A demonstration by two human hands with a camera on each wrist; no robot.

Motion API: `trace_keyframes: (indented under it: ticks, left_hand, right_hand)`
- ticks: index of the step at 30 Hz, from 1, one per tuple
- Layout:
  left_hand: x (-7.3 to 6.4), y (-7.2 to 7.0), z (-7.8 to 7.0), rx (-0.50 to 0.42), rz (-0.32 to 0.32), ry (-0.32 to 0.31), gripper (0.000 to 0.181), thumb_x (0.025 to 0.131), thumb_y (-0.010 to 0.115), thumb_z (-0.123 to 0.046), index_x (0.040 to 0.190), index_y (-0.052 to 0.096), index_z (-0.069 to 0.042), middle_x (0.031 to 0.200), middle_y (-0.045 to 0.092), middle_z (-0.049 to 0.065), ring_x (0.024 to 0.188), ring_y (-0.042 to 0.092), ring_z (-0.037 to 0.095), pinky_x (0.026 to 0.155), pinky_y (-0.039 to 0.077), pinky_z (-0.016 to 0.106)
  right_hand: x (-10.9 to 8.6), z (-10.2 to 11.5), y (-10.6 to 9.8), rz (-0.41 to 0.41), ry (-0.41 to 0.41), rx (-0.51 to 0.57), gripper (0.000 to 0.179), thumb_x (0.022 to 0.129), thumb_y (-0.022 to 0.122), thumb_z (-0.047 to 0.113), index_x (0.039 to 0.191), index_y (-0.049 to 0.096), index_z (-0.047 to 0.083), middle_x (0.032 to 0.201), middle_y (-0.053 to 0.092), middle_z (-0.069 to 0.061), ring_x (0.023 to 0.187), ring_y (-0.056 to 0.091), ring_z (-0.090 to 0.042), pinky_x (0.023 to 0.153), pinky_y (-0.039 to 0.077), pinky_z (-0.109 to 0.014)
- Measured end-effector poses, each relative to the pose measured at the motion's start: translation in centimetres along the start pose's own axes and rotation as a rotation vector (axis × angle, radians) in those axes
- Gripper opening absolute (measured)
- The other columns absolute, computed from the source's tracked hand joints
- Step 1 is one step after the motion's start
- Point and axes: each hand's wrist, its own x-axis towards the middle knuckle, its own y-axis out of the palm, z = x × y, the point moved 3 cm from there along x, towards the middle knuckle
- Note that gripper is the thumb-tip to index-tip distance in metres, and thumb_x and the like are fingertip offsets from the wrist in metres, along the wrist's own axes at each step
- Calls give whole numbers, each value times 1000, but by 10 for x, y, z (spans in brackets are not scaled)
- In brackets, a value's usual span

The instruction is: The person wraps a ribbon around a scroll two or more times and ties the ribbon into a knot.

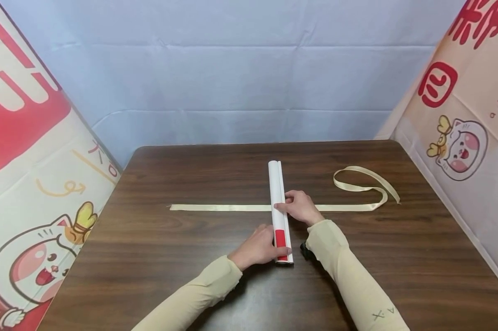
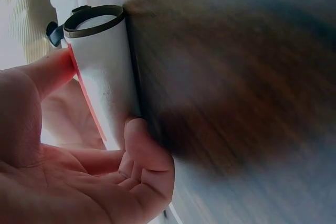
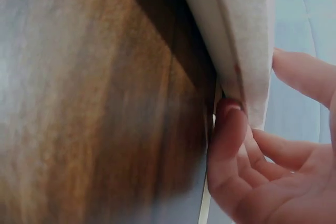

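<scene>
A long white roll (image 1: 277, 193) with a red patch (image 1: 280, 241) near its close end lies across a pale yellow ribbon (image 1: 220, 208) on the table. My left hand (image 1: 259, 246) grips the roll's near end, the thumb over the red patch. In the left wrist view, that end of the white roll (image 2: 102, 72) has a dark rim, and the fingers curl against its side. Higher up, my right hand (image 1: 300, 207) holds the roll's right side, thumb on top. Fingertips of the right hand (image 3: 273, 177) reach its lower edge in the right wrist view.
The ribbon's right part (image 1: 365, 188) curls in a loose loop on the brown wooden table (image 1: 149, 257). A small black object (image 1: 306, 250) shows beside the right cuff. A pale cloth (image 1: 232, 78) hangs behind the table, with printed panels at both sides.
</scene>
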Motion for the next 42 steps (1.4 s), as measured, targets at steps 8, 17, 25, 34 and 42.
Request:
trace_keyframes:
  ticks: [8, 17, 25, 34, 42]
  left_hand:
    - [-2, -4, 3, -16, 9, -32, 32, 83, 74, -37, 89, 59, -10, 81, 52, 0, 84, 45, 12, 65, 42, 22]
    - [-6, -32, 20, 28, -62, -79, 37, 87, 67, -40, 82, 55, -6, 82, 48, 4, 78, 45, 17, 64, 40, 28]
    - [-12, -75, 57, 172, -225, -178, 50, 91, 61, -39, 114, 62, 6, 111, 62, 22, 111, 56, 35, 94, 48, 45]
    - [-27, -115, 114, 274, -361, -330, 33, 88, 61, -29, 85, 60, 4, 101, 53, 25, 92, 56, 41, 78, 50, 50]
    - [-41, -149, 152, 319, -408, -462, 44, 94, 52, -24, 114, 56, 14, 122, 46, 35, 110, 49, 52, 85, 48, 60]
  right_hand:
    - [-1, -1, -2, 1, 6, -19, 56, 87, 69, 33, 127, 54, -3, 108, 64, -17, 90, 60, -24, 77, 50, -34]
    - [-2, -4, -4, 4, -17, -39, 51, 88, 66, 33, 123, 57, -3, 108, 64, -16, 90, 59, -23, 76, 48, -31]
    - [-3, -7, -6, 0, -23, -66, 44, 89, 64, 31, 118, 61, -2, 95, 60, -12, 81, 53, -20, 67, 42, -27]
    - [-4, -9, -7, 15, -11, -61, 45, 90, 62, 30, 119, 60, -4, 94, 62, -12, 79, 54, -19, 65, 42, -25]
    - [-4, -9, -8, 5, -15, -60, 46, 89, 63, 28, 120, 60, -6, 102, 66, -16, 84, 58, -20, 69, 46, -26]
